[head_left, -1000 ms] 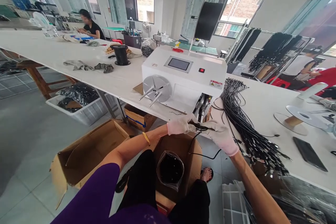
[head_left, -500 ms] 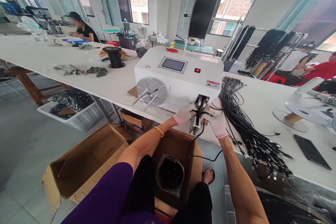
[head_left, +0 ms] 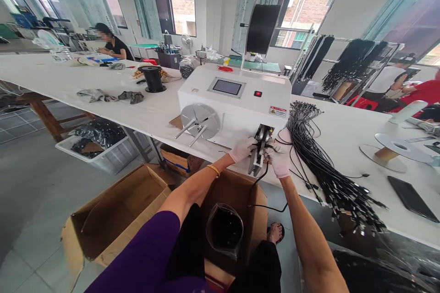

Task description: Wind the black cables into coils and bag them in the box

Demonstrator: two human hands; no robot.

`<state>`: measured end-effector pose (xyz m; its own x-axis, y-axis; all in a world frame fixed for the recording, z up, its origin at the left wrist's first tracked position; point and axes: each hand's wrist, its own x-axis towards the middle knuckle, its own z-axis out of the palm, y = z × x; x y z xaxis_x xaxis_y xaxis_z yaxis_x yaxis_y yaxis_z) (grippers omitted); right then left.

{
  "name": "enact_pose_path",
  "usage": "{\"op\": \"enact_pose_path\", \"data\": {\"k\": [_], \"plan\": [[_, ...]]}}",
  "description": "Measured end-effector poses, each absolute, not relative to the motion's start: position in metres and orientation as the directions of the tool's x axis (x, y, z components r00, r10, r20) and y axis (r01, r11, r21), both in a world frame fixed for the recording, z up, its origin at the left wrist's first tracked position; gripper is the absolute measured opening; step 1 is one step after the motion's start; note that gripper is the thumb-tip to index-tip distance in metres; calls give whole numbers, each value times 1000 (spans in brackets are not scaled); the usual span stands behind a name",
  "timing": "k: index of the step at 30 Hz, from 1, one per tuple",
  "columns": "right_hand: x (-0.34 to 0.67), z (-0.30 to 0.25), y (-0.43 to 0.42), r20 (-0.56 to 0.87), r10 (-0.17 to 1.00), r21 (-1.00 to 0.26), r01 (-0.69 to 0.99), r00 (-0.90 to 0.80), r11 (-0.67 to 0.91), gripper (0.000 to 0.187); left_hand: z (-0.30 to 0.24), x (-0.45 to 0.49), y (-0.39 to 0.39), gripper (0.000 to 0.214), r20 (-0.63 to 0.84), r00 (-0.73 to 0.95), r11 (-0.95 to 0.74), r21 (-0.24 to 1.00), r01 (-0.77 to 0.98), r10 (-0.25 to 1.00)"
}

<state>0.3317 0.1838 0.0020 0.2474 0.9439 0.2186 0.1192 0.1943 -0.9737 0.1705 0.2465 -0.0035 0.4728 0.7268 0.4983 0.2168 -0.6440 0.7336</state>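
Both my hands wear white gloves and flank the metal tying head (head_left: 257, 158) at the front right of a white cable winding machine (head_left: 237, 123). To the left of the head, my left hand (head_left: 242, 149) is closed on a black cable, mostly hidden by the head and my fingers. My right hand (head_left: 279, 159) is closed on the cable's other side, close against the head. A loose length of black cable (head_left: 264, 175) hangs below my right hand toward the cardboard box. The machine's round winding disc (head_left: 200, 121) with two rods has no cable on it.
A large bundle of black cables (head_left: 312, 158) lies right of the machine, beside a phone (head_left: 412, 198) and a spool (head_left: 385, 153). Below are an open cardboard box (head_left: 256, 219) holding a plastic bag (head_left: 225, 233) and another box (head_left: 117, 210). A person (head_left: 118, 48) sits far left.
My hands have drawn closer together around the tying head, carrying the cable deeper into it. The whole view has shifted slightly.
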Motion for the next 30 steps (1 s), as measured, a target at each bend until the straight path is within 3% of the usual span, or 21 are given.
{"op": "enact_pose_path", "data": {"k": [9, 12, 15, 18, 21, 23, 26, 30], "plan": [[324, 37, 144, 112, 974, -993, 44, 195, 105, 41, 38, 145, 192, 4, 458, 428, -533, 844, 65, 779], [314, 39, 107, 152, 972, -988, 19, 178, 151, 37, 40, 119, 154, 24, 343, 541, -362, 929, -76, 768], [295, 37, 64, 193, 977, -980, 59, 86, 188, 30, 27, 94, 122, 41, 178, 687, -54, 979, -199, 705], [270, 32, 30, 183, 983, -958, 224, 9, 177, 29, 3, 80, 93, 54, -5, 799, 306, 925, -225, 602], [249, 20, 7, 202, 978, -864, 462, -46, 200, 35, -21, 76, 63, 61, -177, 891, 545, 833, -90, 417], [241, 8, -5, 214, 973, -775, 593, -84, 221, 36, -35, 76, 42, 55, -245, 897, 601, 799, -28, 368], [237, -14, -26, 175, 977, -603, 772, -118, 201, 40, -55, 77, 12, 39, -269, 858, 595, 802, -51, 437], [234, -49, -61, -6, 991, -406, 906, -133, 119, 41, -92, 80, -28, 30, -396, 812, 674, 739, 4, 429]]}}
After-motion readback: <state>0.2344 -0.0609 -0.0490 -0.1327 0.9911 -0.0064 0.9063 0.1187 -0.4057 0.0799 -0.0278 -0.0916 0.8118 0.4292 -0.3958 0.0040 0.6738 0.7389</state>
